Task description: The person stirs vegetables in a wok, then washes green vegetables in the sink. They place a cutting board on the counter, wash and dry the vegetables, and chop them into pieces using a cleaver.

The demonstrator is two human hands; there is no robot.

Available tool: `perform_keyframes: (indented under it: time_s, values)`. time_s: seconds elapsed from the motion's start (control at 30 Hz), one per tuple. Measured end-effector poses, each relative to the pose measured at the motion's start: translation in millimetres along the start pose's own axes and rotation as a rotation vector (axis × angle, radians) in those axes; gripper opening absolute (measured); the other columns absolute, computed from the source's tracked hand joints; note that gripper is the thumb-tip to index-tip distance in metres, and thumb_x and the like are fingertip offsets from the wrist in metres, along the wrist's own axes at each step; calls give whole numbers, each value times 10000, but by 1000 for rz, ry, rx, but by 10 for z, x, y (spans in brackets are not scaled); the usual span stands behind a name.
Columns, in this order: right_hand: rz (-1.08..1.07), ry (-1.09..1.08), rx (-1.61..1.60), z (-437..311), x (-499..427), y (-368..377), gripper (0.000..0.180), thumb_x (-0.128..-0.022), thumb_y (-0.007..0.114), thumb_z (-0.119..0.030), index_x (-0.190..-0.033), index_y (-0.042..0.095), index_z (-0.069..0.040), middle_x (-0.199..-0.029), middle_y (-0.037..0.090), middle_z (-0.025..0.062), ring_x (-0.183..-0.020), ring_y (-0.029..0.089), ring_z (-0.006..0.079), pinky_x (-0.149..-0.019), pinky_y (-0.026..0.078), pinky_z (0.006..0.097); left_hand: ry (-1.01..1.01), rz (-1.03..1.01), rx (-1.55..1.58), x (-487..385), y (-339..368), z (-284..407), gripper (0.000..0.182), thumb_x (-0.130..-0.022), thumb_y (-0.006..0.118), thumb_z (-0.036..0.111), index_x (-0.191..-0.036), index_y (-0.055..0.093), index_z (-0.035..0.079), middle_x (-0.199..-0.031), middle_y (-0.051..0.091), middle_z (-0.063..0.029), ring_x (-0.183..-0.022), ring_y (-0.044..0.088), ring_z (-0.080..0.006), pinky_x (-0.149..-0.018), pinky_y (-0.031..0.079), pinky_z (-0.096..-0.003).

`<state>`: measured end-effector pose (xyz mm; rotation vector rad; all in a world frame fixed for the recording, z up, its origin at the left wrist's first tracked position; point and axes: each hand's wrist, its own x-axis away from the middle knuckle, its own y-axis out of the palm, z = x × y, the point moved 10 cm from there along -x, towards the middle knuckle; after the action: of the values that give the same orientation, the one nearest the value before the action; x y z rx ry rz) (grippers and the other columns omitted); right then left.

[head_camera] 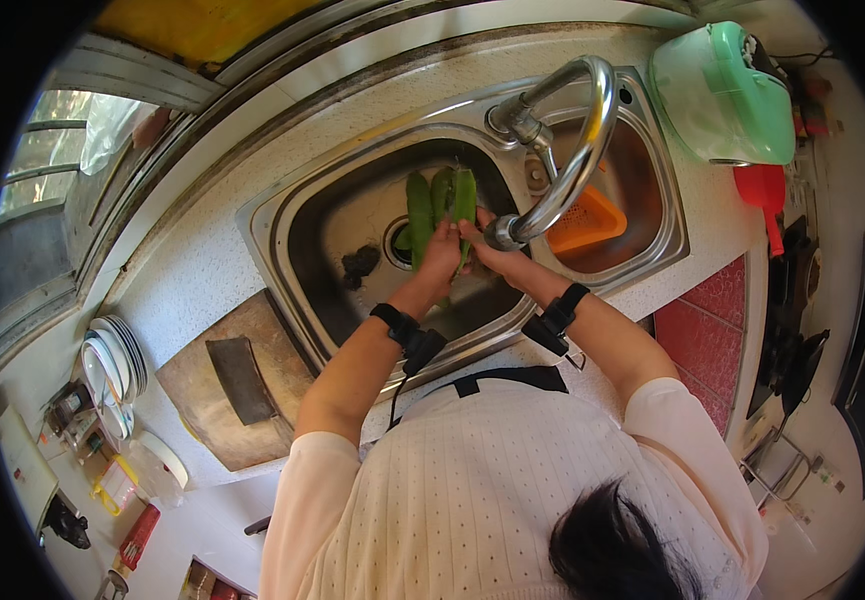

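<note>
Both my hands are over the large left basin of a stainless steel sink (327, 300). My left hand (441, 255) and my right hand (488, 244) meet at the lower end of a long green vegetable (465, 196), and both are closed on it. Beside it in the basin lie more long green vegetables (419, 206), partly hidden by my left hand. A dark scrubbing pad (361, 265) rests on the basin floor, left of the drain (401, 244). The faucet's curved metal spout (601, 127) reaches over the divider, with its outlet close to my right wrist.
An orange plastic basket (590, 223) sits in the right basin. A green-and-white plastic jug (725, 97) and a red scoop (762, 187) are at the right. Left of the sink, a cleaver blade (239, 375) lies on a wooden cutting board (196, 401), near stacked plates (121, 360).
</note>
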<state>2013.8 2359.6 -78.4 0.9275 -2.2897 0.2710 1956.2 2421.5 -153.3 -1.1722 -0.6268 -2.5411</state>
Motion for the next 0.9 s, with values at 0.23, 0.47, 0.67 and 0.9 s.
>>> perform_keyframes:
  time_s: [0.23, 0.47, 0.67, 0.9]
  values:
    - [259, -341, -98, 61, -186, -156, 436, -834, 671, -232, -1197, 526, -40, -1002, 617, 106, -975, 599, 250, -854, 468, 375, -29, -68, -83, 400, 175, -6, 230, -1003, 431, 351, -1065, 450, 130, -654, 457, -4, -449, 387, -104, -377, 276, -276]
    - [168, 169, -651, 499, -552, -74, 369, -917, 597, -469, -780, 460, -155, -646, 422, -13, -583, 432, 128, -545, 381, 287, -195, -271, -168, 739, 329, 10, 666, -922, 587, 445, -1414, 267, 132, -621, 390, 14, -423, 352, -87, -373, 277, -274]
    - [-5, 276, -368, 834, -518, 336, 571, -908, 458, -656, -1131, 569, -143, -995, 588, 53, -919, 554, 179, -801, 458, 352, 314, -22, -528, 284, -311, 276, 582, -909, 608, 391, -1350, 420, 63, -879, 617, -123, -642, 568, -223, -534, 450, -347]
    - [-145, 331, -217, 1271, -542, 475, 648, -953, 355, -632, -1352, 459, -132, -1323, 484, 76, -1240, 449, 254, -1039, 322, 449, 239, 141, -810, -212, -861, -61, 473, -846, 693, 316, -1152, 574, -25, -1037, 656, -219, -966, 650, -360, -792, 511, -435]
